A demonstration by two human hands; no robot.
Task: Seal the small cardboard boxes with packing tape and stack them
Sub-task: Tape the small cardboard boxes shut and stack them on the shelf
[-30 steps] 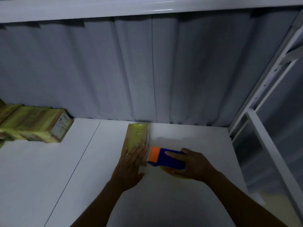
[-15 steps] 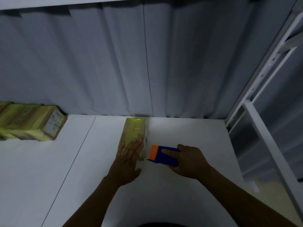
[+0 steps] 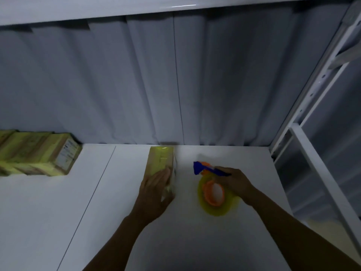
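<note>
A small cardboard box (image 3: 160,160) with yellow tape along its top lies on the white table (image 3: 97,222), its far end near the curtain. My left hand (image 3: 156,189) rests flat on the box's near end. A blue and orange tape dispenser (image 3: 212,185) with a yellow roll lies tilted on the table to the right of the box, apart from it. My right hand (image 3: 234,181) grips the dispenser's handle.
Several taped boxes (image 3: 37,153) sit stacked at the far left of the table. A grey curtain (image 3: 175,85) hangs behind the table. A white metal rack frame (image 3: 316,163) stands at the right edge.
My right hand has pulled the dispenser away from the box's side and to the right, turning it so the yellow roll shows. My left hand stays on the box.
</note>
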